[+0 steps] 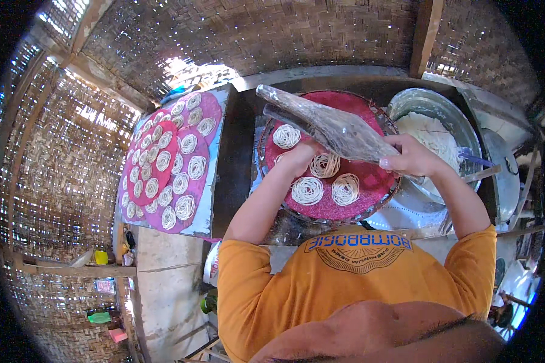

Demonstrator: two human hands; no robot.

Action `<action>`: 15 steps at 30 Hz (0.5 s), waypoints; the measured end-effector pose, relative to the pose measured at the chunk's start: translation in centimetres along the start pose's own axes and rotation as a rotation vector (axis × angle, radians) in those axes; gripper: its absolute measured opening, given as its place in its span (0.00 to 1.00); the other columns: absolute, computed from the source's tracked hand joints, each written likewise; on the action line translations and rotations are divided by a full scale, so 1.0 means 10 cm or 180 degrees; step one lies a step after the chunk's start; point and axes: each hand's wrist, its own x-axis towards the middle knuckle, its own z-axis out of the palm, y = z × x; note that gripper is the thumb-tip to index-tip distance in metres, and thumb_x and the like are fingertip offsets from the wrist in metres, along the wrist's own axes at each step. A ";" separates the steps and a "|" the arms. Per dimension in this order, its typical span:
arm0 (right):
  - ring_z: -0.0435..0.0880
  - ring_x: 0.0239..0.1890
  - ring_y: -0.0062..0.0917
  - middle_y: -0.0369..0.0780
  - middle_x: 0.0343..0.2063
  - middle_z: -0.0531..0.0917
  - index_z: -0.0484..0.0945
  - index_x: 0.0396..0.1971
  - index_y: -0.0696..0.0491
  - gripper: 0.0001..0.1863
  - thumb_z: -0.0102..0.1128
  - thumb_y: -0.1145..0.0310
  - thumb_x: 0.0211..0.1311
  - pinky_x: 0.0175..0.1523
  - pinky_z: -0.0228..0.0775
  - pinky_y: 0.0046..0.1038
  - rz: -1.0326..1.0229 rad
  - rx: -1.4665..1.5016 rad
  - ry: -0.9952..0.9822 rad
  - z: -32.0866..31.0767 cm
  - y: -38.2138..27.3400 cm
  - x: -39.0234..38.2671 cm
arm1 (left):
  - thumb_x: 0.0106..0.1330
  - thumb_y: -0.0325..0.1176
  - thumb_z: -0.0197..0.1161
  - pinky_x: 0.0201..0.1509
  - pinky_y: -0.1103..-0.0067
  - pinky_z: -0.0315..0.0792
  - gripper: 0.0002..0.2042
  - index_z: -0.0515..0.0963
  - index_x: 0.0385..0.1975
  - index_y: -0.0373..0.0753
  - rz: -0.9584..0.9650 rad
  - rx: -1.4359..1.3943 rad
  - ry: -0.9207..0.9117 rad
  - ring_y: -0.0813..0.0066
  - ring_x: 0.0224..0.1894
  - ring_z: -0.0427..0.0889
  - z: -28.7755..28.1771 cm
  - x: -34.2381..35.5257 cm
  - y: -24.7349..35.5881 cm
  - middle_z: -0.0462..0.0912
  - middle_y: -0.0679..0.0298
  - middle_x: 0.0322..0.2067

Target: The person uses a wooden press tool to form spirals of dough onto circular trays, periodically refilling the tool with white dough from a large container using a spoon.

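A worn wooden press [339, 124], made of two long pieces one over the other, slants above a round tray lined with pink-red cloth [369, 187]. My right hand [415, 156] is closed around its right end, thumb on the near edge. Beneath its middle, my left hand [300, 160] is closed against the press, most fingers hidden behind the wood. Coils of pale noodle strands lie on the cloth: one [286, 137] at the far left, two [307, 190] toward me, and one [325, 164] right under the press beside my left hand.
To the right stands a large metal basin [406, 103] of white dough, with a blue-handled utensil [475, 158] at its edge. On the left, a table holds pink round cloths [191, 100] with many noodle coils. Woven bamboo walls [321, 36] enclose the space.
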 end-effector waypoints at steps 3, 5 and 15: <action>0.71 0.21 0.16 0.34 0.19 0.73 0.72 0.35 0.59 0.24 0.61 0.55 0.42 0.25 0.63 0.18 0.0018 0.0083 0.0091 0.01 0.04 0.05 | 0.62 0.37 0.43 0.53 0.78 0.59 0.19 0.63 0.51 0.35 0.0159 -0.0066 -0.0038 0.71 0.50 0.66 -0.02 0.00 -0.03 0.67 0.59 0.50; 0.72 0.21 0.16 0.35 0.19 0.74 0.71 0.35 0.59 0.24 0.60 0.55 0.43 0.25 0.63 0.18 -0.0054 0.0138 0.0201 0.00 0.09 0.09 | 0.62 0.41 0.44 0.53 0.77 0.58 0.20 0.63 0.49 0.34 -0.0145 -0.0110 0.0101 0.71 0.48 0.67 -0.05 -0.02 -0.01 0.68 0.59 0.49; 0.74 0.19 0.19 0.37 0.20 0.75 0.70 0.36 0.59 0.29 0.56 0.47 0.45 0.23 0.67 0.19 -0.0060 0.0303 0.0400 -0.10 0.20 0.16 | 0.60 0.55 0.37 0.52 0.62 0.53 0.27 0.72 0.43 0.39 0.1293 0.4821 0.1220 0.55 0.50 0.60 -0.27 -0.33 -0.02 0.62 0.53 0.49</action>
